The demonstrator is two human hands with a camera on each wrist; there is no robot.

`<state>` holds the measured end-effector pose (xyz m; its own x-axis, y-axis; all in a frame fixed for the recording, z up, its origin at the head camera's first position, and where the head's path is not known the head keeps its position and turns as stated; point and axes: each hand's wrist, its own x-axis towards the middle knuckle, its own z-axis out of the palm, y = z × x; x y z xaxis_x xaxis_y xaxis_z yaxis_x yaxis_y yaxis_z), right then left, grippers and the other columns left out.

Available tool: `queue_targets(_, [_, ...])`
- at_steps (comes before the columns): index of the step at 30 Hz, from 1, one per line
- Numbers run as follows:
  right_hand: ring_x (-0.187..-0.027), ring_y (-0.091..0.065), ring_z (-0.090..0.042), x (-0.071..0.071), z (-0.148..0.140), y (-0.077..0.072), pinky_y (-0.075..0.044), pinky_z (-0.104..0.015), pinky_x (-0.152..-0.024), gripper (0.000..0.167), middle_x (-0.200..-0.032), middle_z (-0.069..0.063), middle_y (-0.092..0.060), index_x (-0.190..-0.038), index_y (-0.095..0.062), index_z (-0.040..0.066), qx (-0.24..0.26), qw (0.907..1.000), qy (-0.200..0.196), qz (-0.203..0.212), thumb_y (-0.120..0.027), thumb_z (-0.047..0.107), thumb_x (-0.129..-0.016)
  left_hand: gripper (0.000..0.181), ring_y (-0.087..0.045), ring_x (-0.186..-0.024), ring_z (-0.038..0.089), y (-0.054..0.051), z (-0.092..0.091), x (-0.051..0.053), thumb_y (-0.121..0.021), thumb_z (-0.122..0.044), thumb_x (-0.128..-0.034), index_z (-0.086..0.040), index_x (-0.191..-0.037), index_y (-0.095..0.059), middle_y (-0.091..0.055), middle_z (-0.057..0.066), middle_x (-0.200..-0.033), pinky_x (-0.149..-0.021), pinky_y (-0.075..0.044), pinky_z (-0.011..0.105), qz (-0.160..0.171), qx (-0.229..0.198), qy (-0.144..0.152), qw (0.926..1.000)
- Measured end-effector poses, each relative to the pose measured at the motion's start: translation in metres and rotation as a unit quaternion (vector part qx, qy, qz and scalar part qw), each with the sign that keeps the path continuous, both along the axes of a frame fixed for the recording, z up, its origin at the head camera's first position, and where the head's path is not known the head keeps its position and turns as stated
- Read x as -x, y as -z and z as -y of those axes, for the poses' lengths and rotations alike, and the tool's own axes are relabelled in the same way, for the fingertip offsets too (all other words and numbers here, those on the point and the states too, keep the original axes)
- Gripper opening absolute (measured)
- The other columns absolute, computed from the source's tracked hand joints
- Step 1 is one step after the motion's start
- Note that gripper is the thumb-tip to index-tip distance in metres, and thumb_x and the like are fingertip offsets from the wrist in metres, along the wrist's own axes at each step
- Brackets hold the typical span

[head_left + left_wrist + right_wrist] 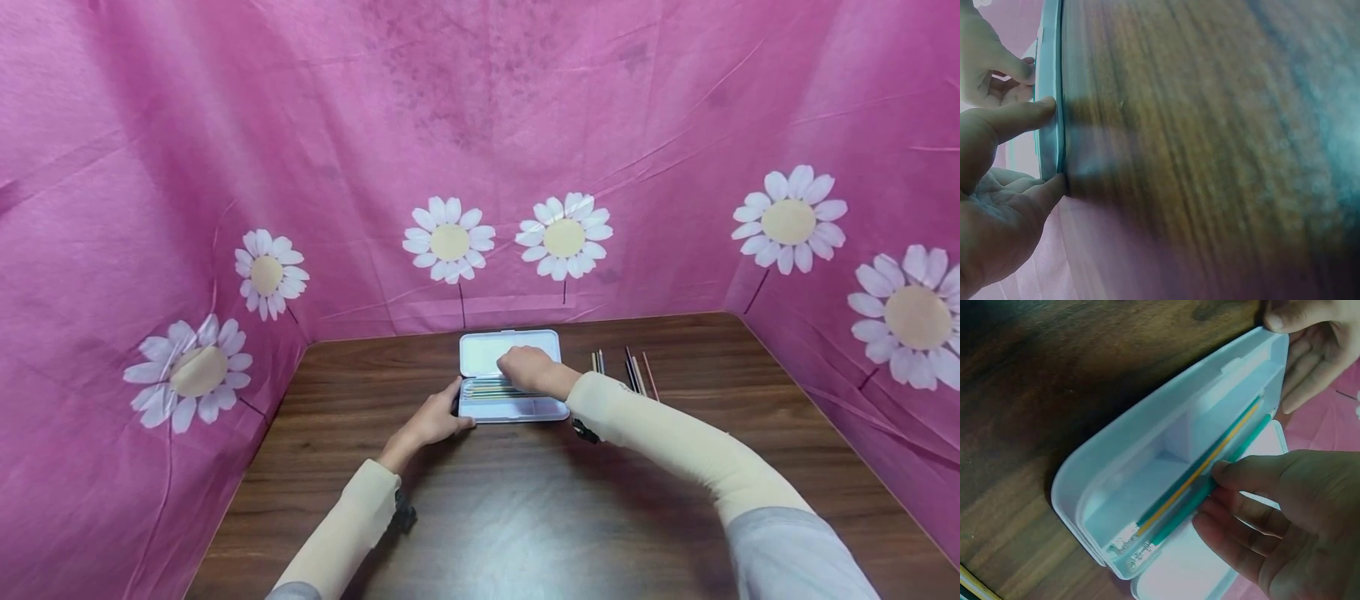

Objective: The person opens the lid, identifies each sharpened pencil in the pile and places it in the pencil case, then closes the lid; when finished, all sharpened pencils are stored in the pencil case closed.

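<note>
A pale plastic pencil case [495,410] lies on the table, its lid [477,354] folded back toward the wall. My left hand [435,418] grips the case's left end, thumb at the front edge and fingers along the short side. Over the case, my right hand [532,371] pinches a green pencil [1179,519] between thumb and fingers, low along the hinge side. Beside it in the long compartment lie a yellow pencil [1175,503] and a teal one [1163,505]. A small divider [1177,440] splits the front compartment.
Right of the case, loose pencils [597,362] lie on the wooden table [480,517], with several more pencils [637,375] just beyond them. A pink cloth [510,108] with daisies encloses the back and sides of the table.
</note>
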<state>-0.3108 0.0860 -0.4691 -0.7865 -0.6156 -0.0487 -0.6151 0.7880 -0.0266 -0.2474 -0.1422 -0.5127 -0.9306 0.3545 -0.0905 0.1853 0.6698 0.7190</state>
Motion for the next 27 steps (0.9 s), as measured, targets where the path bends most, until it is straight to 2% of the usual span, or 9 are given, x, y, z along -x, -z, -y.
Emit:
queue_targets(7, [-0.09, -0.075, -0.035, -0.003, 0.001, 0.009, -0.065, -0.051, -0.075, 0.015, -0.093, -0.015, -0.076, -0.087, -0.07, 0.006, -0.017, 0.9987, -0.008, -0.048, -0.063, -0.003, -0.097, 0.092, -0.052, -0.146, 0.037, 0.0, -0.001, 0.001, -0.08, -0.018, -0.0944, 0.009, -0.164, -0.026, -0.045, 0.032, -0.162, -0.121, -0.043, 0.053, -0.013, 0.016, 0.006, 0.9998])
queue_targets(13, [-0.088, -0.075, -0.034, -0.003, 0.003, 0.015, -0.065, -0.049, -0.075, 0.015, -0.092, -0.013, -0.076, -0.086, -0.073, 0.007, -0.029, 0.9958, -0.017, -0.085, -0.066, -0.004, -0.094, 0.093, -0.052, -0.146, 0.037, -0.004, 0.0, 0.0, -0.081, -0.016, -0.0942, 0.009, -0.165, -0.025, -0.044, 0.032, -0.162, -0.121, -0.043, 0.052, -0.009, 0.008, 0.001, 0.9999])
queue_targets(18, [-0.086, -0.074, -0.034, -0.005, 0.002, 0.015, -0.065, -0.049, -0.075, 0.015, -0.091, -0.014, -0.075, -0.085, -0.072, 0.007, -0.023, 0.9965, -0.015, -0.079, -0.065, -0.004, -0.094, 0.093, -0.053, -0.145, 0.036, -0.002, 0.0, 0.001, -0.081, -0.018, -0.0946, 0.008, -0.165, -0.026, -0.045, 0.031, -0.162, -0.121, -0.044, 0.053, -0.009, 0.016, -0.002, 0.9998])
queue_targets(22, [-0.083, -0.074, -0.034, -0.006, -0.004, 0.01, -0.064, -0.049, -0.071, 0.017, -0.088, -0.013, -0.075, -0.083, -0.071, 0.007, 0.006, 0.9975, -0.009, -0.07, -0.065, -0.003, -0.095, 0.093, -0.051, -0.146, 0.036, -0.001, 0.0, 0.0, -0.081, -0.018, -0.0951, 0.007, -0.165, -0.026, -0.043, 0.031, -0.163, -0.122, -0.043, 0.051, -0.002, 0.008, -0.001, 1.0])
queue_targets(27, [-0.072, -0.069, -0.024, -0.008, -0.021, -0.002, -0.06, -0.043, -0.061, 0.02, -0.078, -0.006, -0.072, -0.076, -0.069, 0.01, 0.079, 0.9932, -0.007, -0.086, -0.07, -0.003, -0.091, 0.094, -0.052, -0.146, 0.036, -0.001, 0.001, -0.002, -0.082, -0.018, -0.0943, 0.007, -0.166, -0.026, -0.044, 0.031, -0.163, -0.122, -0.043, 0.051, -0.001, 0.001, 0.0, 1.0])
